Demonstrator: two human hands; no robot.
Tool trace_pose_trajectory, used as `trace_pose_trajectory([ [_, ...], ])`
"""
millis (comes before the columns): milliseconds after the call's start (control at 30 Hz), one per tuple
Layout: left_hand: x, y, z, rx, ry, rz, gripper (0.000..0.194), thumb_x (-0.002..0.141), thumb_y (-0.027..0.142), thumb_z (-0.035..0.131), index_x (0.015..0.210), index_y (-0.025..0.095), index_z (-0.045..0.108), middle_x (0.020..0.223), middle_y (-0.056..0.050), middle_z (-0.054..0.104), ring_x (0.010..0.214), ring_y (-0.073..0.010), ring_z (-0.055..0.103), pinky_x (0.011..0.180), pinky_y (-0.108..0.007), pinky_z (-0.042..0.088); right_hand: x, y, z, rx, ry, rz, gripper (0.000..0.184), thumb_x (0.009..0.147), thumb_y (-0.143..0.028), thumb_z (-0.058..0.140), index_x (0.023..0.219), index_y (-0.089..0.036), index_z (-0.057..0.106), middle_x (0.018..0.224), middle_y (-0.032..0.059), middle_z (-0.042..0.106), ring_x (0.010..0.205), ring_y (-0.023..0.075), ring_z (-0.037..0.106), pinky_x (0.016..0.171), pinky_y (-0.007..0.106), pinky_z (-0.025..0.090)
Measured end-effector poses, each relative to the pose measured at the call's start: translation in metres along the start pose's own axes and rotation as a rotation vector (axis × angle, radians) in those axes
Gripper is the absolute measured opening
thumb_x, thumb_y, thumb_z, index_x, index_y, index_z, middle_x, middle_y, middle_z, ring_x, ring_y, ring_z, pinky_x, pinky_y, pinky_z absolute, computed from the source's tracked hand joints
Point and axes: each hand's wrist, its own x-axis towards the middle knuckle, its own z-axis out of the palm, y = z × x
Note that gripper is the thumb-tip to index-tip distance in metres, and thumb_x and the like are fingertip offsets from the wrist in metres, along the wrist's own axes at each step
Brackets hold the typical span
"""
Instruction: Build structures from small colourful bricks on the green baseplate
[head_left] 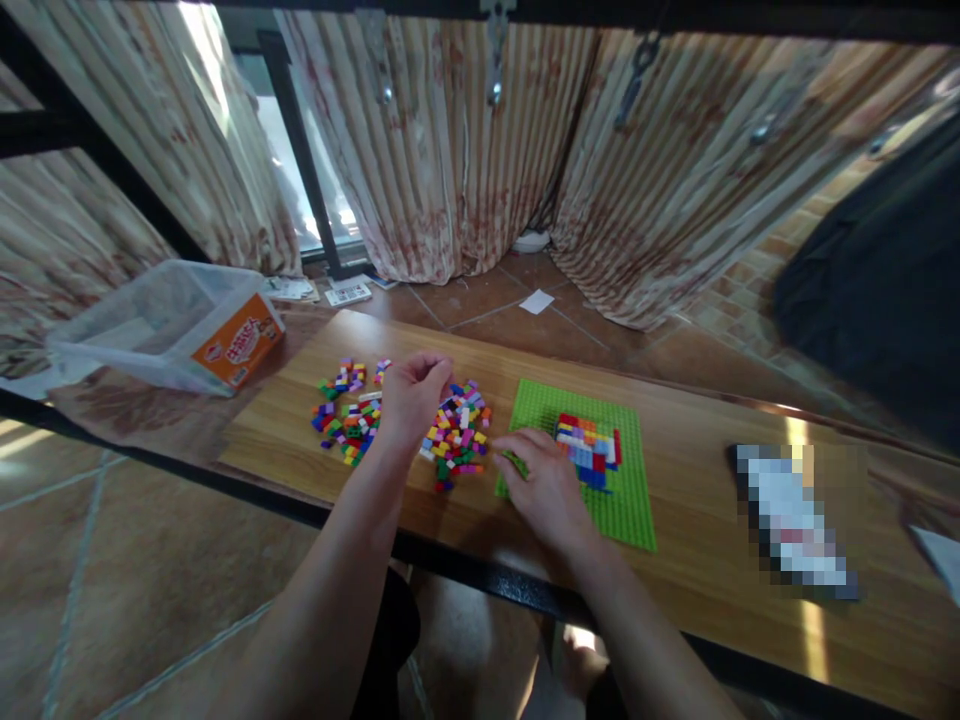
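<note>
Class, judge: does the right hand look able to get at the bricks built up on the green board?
Probably yes: the right hand is close beside the built bricks, and nothing visible stands between them.

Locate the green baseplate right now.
Head view, right of centre: the green baseplate lies on the wooden tabletop, just right of the loose bricks, with the right hand over its left part.
</note>
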Motion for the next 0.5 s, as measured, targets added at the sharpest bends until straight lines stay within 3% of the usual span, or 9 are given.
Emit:
trace_pose_trajectory([
  [167,0.000,0.000,-0.005,-0.008,-0.009,-0.023,0.020,0.069,0.034,0.068,0.071,0.015,0.063,0.058,0.003,0.059,0.048,-0.0059,0.048,0.047,-0.017,0.037,0.007,0.004,0.018,-0.059,-0.015,0.049,0.019,0.088,-0.019,0.051,0.093,-0.022,0.069,0.096,0.0069,0.068,0.091,0.0211,0.060,0.085,0.035,0.046],
  [500,0.001,0.000,-0.011,0.027,-0.056,-0.040,0.013,0.073,0.027,0.064,0.070,0.014,0.063,0.058,0.001,0.060,0.050,-0.0067,0.048,0.048,-0.018,0.037,0.020,-0.005,0.033,-0.184,-0.019,0.147,0.019,0.089,-0.027,0.054,0.099,-0.020,0.069,0.097,0.0097,0.065,0.091,0.0236,0.058,0.086,0.037,0.045],
])
